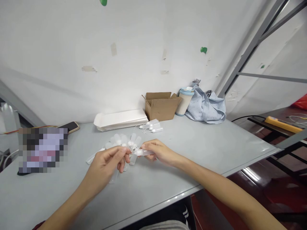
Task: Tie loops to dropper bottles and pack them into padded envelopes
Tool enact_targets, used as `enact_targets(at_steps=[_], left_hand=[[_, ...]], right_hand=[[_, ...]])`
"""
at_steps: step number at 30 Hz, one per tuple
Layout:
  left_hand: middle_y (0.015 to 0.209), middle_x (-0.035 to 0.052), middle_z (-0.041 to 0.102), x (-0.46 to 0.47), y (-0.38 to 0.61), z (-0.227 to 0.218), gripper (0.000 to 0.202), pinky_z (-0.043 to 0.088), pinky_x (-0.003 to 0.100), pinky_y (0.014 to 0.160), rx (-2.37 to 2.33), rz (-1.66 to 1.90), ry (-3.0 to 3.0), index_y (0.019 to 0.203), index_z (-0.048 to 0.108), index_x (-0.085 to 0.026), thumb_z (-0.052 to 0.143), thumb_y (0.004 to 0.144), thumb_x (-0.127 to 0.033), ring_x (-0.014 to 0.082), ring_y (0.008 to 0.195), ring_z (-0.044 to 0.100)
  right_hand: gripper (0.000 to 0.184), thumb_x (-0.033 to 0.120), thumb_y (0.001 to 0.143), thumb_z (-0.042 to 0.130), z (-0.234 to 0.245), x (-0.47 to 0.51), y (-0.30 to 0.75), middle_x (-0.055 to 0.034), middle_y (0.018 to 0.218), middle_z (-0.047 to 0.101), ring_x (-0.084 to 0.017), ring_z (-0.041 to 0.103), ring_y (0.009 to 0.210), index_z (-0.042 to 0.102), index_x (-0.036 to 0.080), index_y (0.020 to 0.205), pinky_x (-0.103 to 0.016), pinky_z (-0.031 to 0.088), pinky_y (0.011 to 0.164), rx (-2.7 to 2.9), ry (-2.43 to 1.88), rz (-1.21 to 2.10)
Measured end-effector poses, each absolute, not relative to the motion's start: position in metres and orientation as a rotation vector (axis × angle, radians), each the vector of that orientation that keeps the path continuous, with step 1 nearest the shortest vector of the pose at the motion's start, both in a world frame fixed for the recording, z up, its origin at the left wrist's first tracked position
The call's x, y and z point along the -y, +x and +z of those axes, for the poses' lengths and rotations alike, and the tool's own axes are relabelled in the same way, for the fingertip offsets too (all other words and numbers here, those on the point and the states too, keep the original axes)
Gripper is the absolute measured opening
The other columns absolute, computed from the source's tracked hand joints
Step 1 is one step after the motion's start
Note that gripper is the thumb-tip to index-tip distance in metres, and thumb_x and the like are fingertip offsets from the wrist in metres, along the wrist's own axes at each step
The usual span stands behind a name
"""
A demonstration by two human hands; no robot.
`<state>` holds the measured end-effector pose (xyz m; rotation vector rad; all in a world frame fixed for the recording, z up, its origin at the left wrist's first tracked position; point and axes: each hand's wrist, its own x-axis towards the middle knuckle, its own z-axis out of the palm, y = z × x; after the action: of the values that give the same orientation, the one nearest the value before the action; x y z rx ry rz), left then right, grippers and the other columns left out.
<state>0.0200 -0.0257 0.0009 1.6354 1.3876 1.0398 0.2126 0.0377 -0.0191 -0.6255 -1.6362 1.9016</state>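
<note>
My right hand (157,150) is closed around a small translucent white tube (144,153), its white end pointing left. My left hand (112,157) meets it from the other side, thumb and fingers pinched close to the tube's end; whatever thin piece they grip is too small to make out. Behind and beneath the hands, a loose heap of similar translucent pieces (117,139) lies on the grey table (192,143). Farther back, several white tubes with thin cords (157,130) rest together, apart from the heap.
Along the wall stand a flat stack of white card (121,119), an open cardboard box (161,108), a lidded cup (184,101) and a light blue cloth bag (206,107). At left lies a phone (72,126) beside a blurred-out item (44,150). A yellow power strip (283,124) is at far right.
</note>
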Motion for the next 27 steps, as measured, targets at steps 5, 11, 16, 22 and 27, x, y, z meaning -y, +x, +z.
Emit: enact_targets(at_steps=[5,11,16,22,27], left_hand=[[0.054,-0.0033,0.058,0.03,0.024,-0.001,0.026,0.041,0.02,0.047,-1.437,1.002,1.738,0.07,0.063,-0.021,0.053,0.083,-0.041,0.0101,0.046,0.051],[0.06,-0.002,0.062,0.03,0.022,-0.008,0.025,0.039,0.02,0.043,-1.369,0.915,1.827,0.07,0.062,-0.02,0.05,0.084,-0.036,0.0095,0.045,0.051],[0.06,-0.0019,0.062,0.03,0.021,-0.005,0.025,0.04,0.019,0.043,-1.402,0.911,1.913,0.07,0.063,-0.021,0.05,0.084,-0.037,0.0104,0.046,0.051],[0.049,-0.0045,0.055,0.031,-0.007,0.02,0.025,0.043,0.023,0.053,-1.708,1.203,1.955,0.07,0.065,-0.025,0.055,0.08,-0.046,0.0135,0.05,0.052],[0.062,-0.0027,0.061,0.025,-0.032,0.022,0.025,0.042,0.025,0.062,-2.102,1.281,2.156,0.077,0.062,-0.023,0.051,0.082,-0.045,0.0154,0.062,0.055]], right_hand=[[0.03,0.034,0.087,0.047,-0.019,-0.038,0.213,0.0095,0.046,0.026,-0.007,0.019,0.044,0.052,0.015,0.063,-0.025,0.015,0.046,1.638,-0.622,1.906],[0.032,0.033,0.085,0.051,-0.018,-0.033,0.214,0.0092,0.048,0.027,-0.006,0.021,0.044,0.045,0.017,0.059,-0.025,0.016,0.046,1.682,-0.656,1.888],[0.033,0.037,0.086,0.051,-0.019,-0.034,0.213,0.0081,0.052,0.028,-0.006,0.024,0.046,0.045,0.017,0.061,-0.024,0.02,0.048,1.742,-0.673,1.841],[0.025,0.04,0.088,0.049,-0.018,-0.047,0.217,0.0017,0.072,0.047,-0.01,0.042,0.065,0.053,0.017,0.082,-0.024,0.032,0.059,1.92,-0.745,1.239],[0.011,0.028,0.086,0.051,-0.031,-0.076,0.231,-0.0029,0.082,0.055,-0.016,0.05,0.079,0.054,0.018,0.086,-0.026,0.038,0.065,2.094,-0.902,0.608]])
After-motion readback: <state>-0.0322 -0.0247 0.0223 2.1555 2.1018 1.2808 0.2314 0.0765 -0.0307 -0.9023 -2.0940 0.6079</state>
